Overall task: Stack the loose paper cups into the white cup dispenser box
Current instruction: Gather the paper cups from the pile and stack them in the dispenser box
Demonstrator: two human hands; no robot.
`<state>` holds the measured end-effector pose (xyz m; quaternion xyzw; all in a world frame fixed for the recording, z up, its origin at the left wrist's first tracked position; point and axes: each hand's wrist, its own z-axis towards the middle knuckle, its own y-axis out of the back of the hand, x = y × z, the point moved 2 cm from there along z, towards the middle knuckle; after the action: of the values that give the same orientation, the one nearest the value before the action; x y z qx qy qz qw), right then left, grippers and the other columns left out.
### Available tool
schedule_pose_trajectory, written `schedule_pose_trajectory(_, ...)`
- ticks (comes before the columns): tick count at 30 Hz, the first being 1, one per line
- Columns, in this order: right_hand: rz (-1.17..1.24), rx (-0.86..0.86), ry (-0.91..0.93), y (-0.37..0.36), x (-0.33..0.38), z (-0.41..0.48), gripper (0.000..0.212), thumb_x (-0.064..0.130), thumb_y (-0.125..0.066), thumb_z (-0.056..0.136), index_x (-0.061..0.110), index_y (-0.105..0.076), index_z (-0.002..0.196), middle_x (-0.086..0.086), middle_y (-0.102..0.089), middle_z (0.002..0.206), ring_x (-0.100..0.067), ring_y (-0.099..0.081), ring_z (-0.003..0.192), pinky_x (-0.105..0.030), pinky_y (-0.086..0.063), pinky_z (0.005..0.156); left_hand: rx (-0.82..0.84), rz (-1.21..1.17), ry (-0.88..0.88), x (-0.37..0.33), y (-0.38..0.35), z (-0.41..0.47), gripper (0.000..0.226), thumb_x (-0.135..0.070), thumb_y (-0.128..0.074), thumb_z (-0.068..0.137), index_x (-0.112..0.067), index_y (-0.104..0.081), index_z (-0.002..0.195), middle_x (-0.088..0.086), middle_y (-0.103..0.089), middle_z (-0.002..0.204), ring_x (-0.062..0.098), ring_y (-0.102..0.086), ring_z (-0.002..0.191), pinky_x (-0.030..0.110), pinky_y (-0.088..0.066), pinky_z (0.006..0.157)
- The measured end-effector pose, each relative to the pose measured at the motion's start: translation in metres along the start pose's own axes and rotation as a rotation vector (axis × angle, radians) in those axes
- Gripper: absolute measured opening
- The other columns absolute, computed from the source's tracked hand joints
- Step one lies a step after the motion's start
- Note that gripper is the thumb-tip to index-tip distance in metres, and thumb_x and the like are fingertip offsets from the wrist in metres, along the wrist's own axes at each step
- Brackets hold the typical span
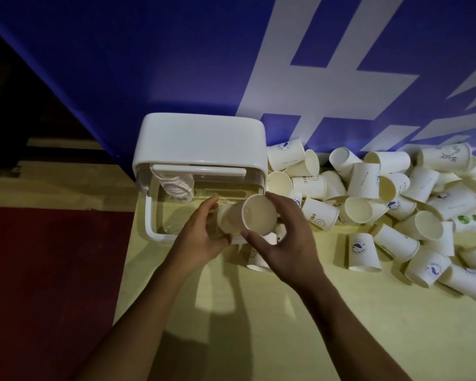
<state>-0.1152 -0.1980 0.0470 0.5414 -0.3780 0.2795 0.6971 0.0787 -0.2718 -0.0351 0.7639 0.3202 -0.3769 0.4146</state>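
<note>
The white cup dispenser box (201, 144) stands at the back of the table with its clear front open. A short stack of nested cups (176, 185) lies inside at its left. In front of the opening, my left hand (201, 235) and my right hand (283, 237) hold nested paper cups (248, 218) between them, mouth turned toward me. The left hand grips the lower, outer cup; the right hand's fingers wrap the upper rim. A large heap of loose paper cups (382, 204) lies to the right of the box.
The yellowish table (259, 325) ends at its left edge near the box, with a red floor (52, 270) beyond. A blue banner with white lettering (231, 64) rises right behind the box and the heap. Some cups lie under my right hand.
</note>
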Motion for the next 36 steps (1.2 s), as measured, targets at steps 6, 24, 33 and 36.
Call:
schedule_pose_trajectory(6, -0.104, 0.051, 0.020, -0.035, -0.011, 0.012, 0.075, 0.033, -0.090, 0.077, 0.013, -0.056, 0.141, 0.005, -0.055, 0.133, 0.007, -0.047, 0.119, -0.002, -0.032, 0.101, -0.074, -0.278, 0.054, -0.006, 0.008, -0.010, 0.051, -0.034, -0.061, 0.096, -0.032, -0.054, 0.146, -0.020, -0.059, 0.136, 0.001, -0.055, 0.129, 0.041, -0.043, 0.117)
schedule_pose_trajectory(24, -0.356, 0.212, -0.119, -0.073, -0.040, 0.030, 0.088, 0.053, -0.085, 0.073, 0.018, -0.054, 0.147, -0.005, -0.059, 0.145, -0.028, -0.053, 0.134, -0.048, -0.042, 0.111, -0.091, -0.026, 0.027, -0.011, -0.002, 0.019, 0.036, -0.016, -0.053, 0.107, -0.031, -0.066, 0.136, -0.017, -0.069, 0.126, -0.005, -0.063, 0.109, -0.003, -0.042, 0.078)
schedule_pose_trajectory(33, -0.315, 0.017, -0.161, 0.020, -0.040, -0.022, 0.062, 0.049, -0.078, 0.086, 0.022, -0.062, 0.139, 0.004, -0.064, 0.137, -0.013, -0.056, 0.126, -0.030, -0.048, 0.105, -0.282, 0.015, -0.268, -0.075, -0.015, -0.028, 0.031, -0.016, -0.063, 0.100, -0.022, -0.066, 0.130, -0.008, -0.067, 0.128, 0.009, -0.062, 0.117, 0.019, -0.046, 0.090)
schedule_pose_trajectory(36, -0.290, -0.092, -0.262, 0.077, -0.055, -0.037, 0.060, 0.045, -0.081, 0.085, 0.020, -0.064, 0.137, 0.005, -0.065, 0.135, -0.010, -0.057, 0.125, -0.024, -0.046, 0.104, -0.179, 0.065, -0.384, -0.115, -0.055, -0.020, 0.032, -0.023, -0.064, 0.099, -0.017, -0.067, 0.130, -0.003, -0.069, 0.127, 0.014, -0.064, 0.117, 0.029, -0.049, 0.093)
